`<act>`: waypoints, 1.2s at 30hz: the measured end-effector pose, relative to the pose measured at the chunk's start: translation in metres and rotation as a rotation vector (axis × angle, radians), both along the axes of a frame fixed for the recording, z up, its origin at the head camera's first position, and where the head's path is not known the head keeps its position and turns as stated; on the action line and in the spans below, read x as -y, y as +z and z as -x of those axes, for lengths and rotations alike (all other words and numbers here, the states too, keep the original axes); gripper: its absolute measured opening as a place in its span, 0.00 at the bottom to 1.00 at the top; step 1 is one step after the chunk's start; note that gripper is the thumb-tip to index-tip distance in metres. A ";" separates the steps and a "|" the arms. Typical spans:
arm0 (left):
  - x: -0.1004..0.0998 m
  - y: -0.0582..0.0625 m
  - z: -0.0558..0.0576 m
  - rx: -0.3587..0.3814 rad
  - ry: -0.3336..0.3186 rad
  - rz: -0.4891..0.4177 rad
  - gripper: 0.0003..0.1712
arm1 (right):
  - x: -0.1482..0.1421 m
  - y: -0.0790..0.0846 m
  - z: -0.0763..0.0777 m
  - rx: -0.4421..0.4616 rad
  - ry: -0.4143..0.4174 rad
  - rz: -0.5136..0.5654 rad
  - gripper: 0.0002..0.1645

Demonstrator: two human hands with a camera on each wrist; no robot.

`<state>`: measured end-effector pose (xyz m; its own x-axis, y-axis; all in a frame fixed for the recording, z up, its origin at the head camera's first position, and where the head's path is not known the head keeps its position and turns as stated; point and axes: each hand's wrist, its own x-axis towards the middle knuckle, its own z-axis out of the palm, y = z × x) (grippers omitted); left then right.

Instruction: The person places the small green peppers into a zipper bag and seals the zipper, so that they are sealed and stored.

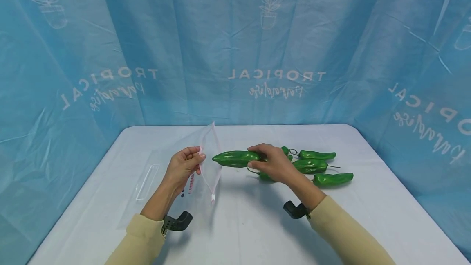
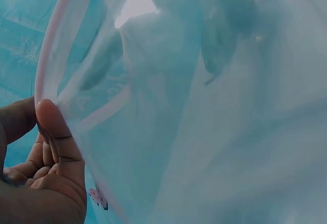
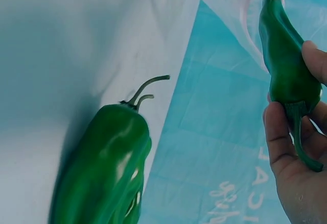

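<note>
A clear zip bag (image 1: 210, 175) with a pink-edged mouth stands spread open left of centre. My left hand (image 1: 182, 166) pinches the near edge of that mouth between thumb and fingers; the left wrist view shows the same pinch on the pink strip (image 2: 48, 45). A long green pepper (image 1: 235, 159) is gripped by my right hand (image 1: 272, 162) around its stem end. Its tip points left, just outside the bag's mouth. In the right wrist view the held pepper (image 3: 286, 50) has its stem hanging beside the palm.
Several more green peppers lie at the right of the white table (image 1: 243, 224), among them one pepper (image 1: 333, 179) nearest the right edge and another pepper (image 1: 317, 155) further back. Blue printed curtains (image 1: 198, 44) enclose the table's back and sides.
</note>
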<state>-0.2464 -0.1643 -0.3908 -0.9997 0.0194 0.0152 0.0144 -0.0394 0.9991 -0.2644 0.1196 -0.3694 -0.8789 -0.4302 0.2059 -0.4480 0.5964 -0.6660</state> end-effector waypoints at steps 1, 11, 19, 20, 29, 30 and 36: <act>0.000 0.000 0.000 0.002 -0.002 0.003 0.23 | 0.002 0.001 0.001 -0.005 0.002 -0.008 0.27; -0.001 0.003 -0.001 0.005 -0.009 0.001 0.23 | 0.019 0.007 0.005 -0.040 0.012 -0.061 0.28; -0.001 0.003 0.000 -0.003 -0.006 0.005 0.23 | 0.029 0.008 0.010 -0.078 0.038 -0.105 0.27; -0.001 0.003 0.000 -0.005 -0.007 0.006 0.23 | 0.030 0.008 0.010 -0.083 0.038 -0.114 0.27; -0.003 0.004 0.001 -0.009 -0.007 0.005 0.22 | 0.040 0.010 0.012 -0.084 0.045 -0.175 0.27; -0.003 0.005 0.001 -0.009 -0.008 0.004 0.22 | 0.042 0.010 0.012 -0.083 0.047 -0.178 0.27; -0.004 0.006 0.001 -0.021 -0.014 0.001 0.23 | 0.049 0.010 0.015 -0.081 0.071 -0.192 0.26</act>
<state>-0.2478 -0.1600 -0.3844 -0.9988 0.0331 0.0362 0.0349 -0.0390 0.9986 -0.2795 0.0707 -0.3595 -0.8290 -0.5284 0.1831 -0.5408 0.6742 -0.5030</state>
